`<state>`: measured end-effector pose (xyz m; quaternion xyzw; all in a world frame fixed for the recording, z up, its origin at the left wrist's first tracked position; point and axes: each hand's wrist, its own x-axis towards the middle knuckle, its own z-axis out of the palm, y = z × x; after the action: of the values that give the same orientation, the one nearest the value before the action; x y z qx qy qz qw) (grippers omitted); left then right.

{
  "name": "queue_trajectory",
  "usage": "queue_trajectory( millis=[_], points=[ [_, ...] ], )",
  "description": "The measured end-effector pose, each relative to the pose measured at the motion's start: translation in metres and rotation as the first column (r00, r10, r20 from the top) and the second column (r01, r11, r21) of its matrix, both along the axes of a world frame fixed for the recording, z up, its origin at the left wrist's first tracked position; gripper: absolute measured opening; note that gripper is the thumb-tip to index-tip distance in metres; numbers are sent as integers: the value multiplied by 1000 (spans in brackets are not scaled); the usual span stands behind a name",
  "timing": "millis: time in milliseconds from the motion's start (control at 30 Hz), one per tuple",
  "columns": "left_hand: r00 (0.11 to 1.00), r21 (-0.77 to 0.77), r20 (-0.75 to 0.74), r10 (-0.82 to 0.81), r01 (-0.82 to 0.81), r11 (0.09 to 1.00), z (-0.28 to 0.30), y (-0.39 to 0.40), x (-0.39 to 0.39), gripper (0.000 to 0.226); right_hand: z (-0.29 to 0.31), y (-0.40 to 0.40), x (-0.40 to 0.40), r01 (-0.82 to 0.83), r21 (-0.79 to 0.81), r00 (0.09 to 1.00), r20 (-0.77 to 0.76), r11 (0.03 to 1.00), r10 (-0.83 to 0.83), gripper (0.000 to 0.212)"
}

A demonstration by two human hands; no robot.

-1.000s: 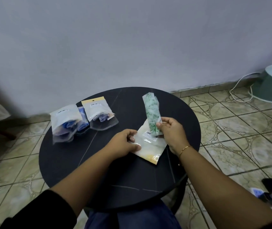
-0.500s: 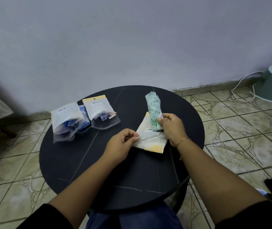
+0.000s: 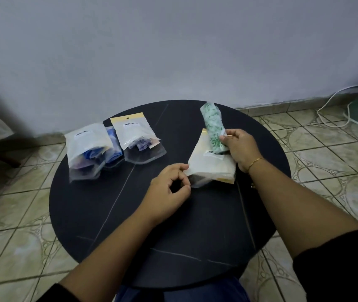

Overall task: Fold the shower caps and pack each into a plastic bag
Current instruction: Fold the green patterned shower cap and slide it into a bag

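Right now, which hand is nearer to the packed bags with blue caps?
Left. The left hand pinches the empty bag near the table's middle, right of the packed bags. The right hand holds the green cap farther right.

Single head-worn wide-angle view, looking forward and down from close above a round desk [image 3: 195, 247], wall at twelve o'clock.

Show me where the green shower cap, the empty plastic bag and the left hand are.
green shower cap [image 3: 212, 124]: head view, on the middle of the folded roll.
empty plastic bag [image 3: 211, 165]: head view, on its pale front face.
left hand [image 3: 169, 188]: head view, on the back of the hand.
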<state>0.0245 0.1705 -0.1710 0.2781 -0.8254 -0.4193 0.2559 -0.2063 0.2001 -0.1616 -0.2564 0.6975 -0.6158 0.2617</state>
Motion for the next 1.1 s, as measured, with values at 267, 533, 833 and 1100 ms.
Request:
queue_trajectory(
  millis=[267,533,833,1100],
  points=[
    [929,-269,330,-166,261,927,-6,4,-11,6,12,-37,-2,-146,180,959,-217,973,184,18],
    [924,-331,380,-46,183,926,-12,1,-22,26,11,-40,23,-181,67,968,-167,981,190,18],
    [945,-604,306,115,100,790,-18,4,-21,44,25,58,69,-88,9,995,-55,996,88,23],
    [829,-590,524,193,191,784,-14,6,-21,52,40,146,109,-122,60,980,165,991,110,22]
  ],
)
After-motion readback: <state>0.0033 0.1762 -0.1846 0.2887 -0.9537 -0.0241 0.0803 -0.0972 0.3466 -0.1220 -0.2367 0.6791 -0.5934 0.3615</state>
